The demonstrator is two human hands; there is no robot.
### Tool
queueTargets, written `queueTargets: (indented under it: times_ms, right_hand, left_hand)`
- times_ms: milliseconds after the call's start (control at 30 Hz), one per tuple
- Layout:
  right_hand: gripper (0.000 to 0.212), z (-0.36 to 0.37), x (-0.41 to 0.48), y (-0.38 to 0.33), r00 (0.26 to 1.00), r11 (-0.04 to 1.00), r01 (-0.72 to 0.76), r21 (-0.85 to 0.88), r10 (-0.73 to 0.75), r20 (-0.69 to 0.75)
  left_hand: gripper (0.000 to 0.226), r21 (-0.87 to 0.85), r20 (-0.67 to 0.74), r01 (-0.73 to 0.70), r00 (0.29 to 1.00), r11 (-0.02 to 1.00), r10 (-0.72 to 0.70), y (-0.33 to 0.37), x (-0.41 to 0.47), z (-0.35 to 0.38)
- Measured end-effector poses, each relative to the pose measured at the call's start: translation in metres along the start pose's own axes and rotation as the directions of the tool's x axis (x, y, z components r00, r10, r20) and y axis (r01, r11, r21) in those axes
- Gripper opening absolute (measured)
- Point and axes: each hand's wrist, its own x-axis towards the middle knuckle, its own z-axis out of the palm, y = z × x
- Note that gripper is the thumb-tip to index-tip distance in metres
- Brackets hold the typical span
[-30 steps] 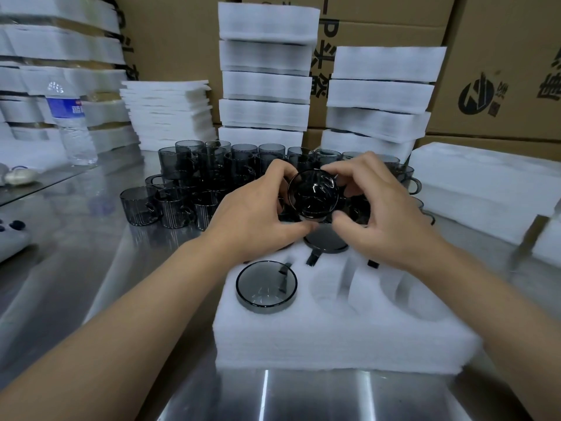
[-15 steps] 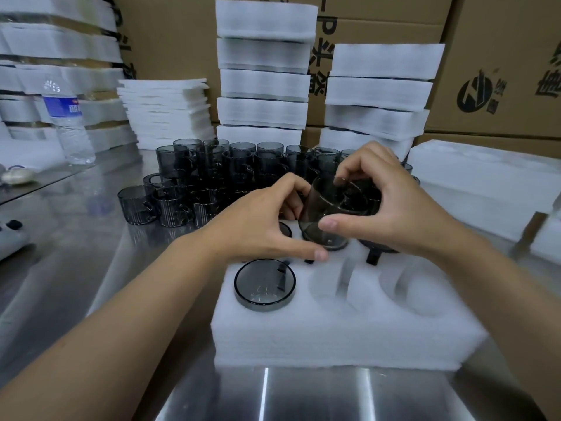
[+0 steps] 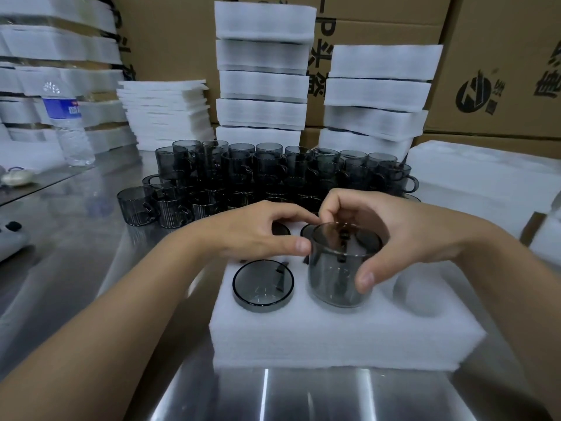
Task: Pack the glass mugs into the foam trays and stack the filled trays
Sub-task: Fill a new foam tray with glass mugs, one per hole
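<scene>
Angled in from the lower left with the left hand point(image 3: 258, 235), palm down over the back row of the foam tray point(image 3: 334, 338). Thumb and forefinger stretched nearly straight with a wide gap between them, thumb tip touching the left wall of the glass mug point(image 3: 334, 278) just under its rim. Angled in from the lower right with the right hand point(image 3: 403, 238), wrist arched above the mug. Wrapped firmly round it: thumb pressed on the near wall, fingers point(image 3: 337, 208) curled over the far rim. Upright in the middle front pocket with that mug, most of its wall above the foam. Just beside it at front left, a second mug point(image 3: 262, 285), sunk to its rim. Behind the tray on the steel table point(image 3: 76, 268), a packed crowd of loose mugs point(image 3: 273, 174), then a tall stack of foam trays point(image 3: 264, 71).
</scene>
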Motion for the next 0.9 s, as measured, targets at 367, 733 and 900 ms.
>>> queueTargets:
  times_ms: [367,733,900]
  right_hand:
    - [0.059,0.01,0.001,-0.011,0.989,0.971,-0.121,-0.205,0.137,0.065]
    - [0.061,0.003,-0.002,-0.009,0.972,0.948,-0.201,-0.248,0.225,0.073]
    - [0.066,0.001,-0.002,-0.008,0.966,0.915,-0.231,-0.332,0.256,0.035]
  left_hand:
    - [0.093,0.007,0.015,0.016,1.0,1.0,-0.017,0.003,-0.001,0.001]
    - [0.071,0.041,-0.003,0.076,0.997,0.996,-0.076,0.004,-0.002,0.001]
    - [0.065,0.04,-0.009,0.092,0.996,0.995,-0.091,0.006,-0.001,0.002]
